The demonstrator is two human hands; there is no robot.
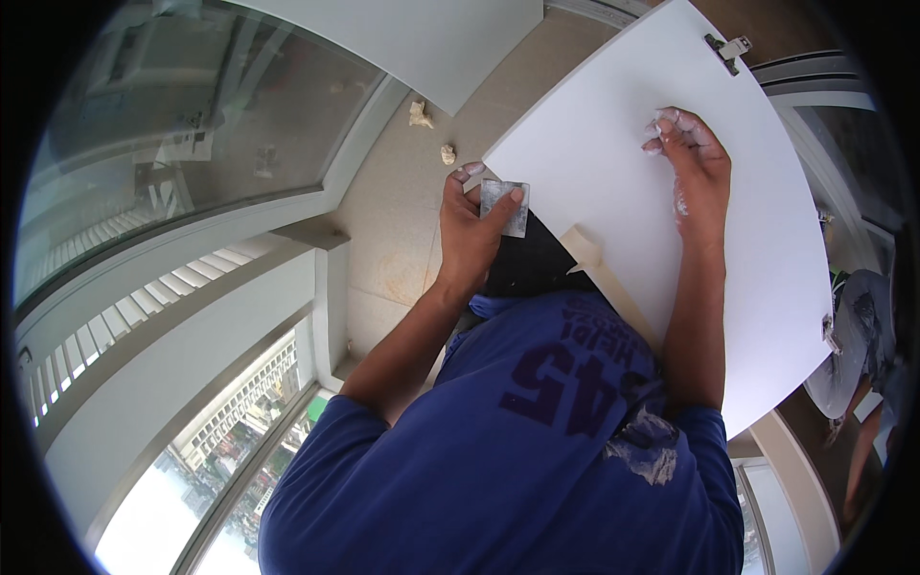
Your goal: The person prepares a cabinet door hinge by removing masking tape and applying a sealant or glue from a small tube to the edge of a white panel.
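Note:
My left hand [470,222] grips a small flat square metal scraper [508,213], thumb on its face, beside the near left corner of a white door panel [613,144]. White smears mark the fingertips. Over the panel is my right hand [695,163], its fingers curled and pressed together, coated in white paste or powder. Whether something small sits between those fingertips I cannot make out. A strip of masking tape [613,287] runs along the panel's near edge, and one piece [581,247] of it sticks up loose.
Metal hinges [730,53] sit on the panel's far edge, with another hinge [830,333] at right. Crumpled pale scraps [419,113] lie on the tiled floor [393,249]. Sliding glass [230,96] and a white railing stand left. Another person [862,316] is at the far right.

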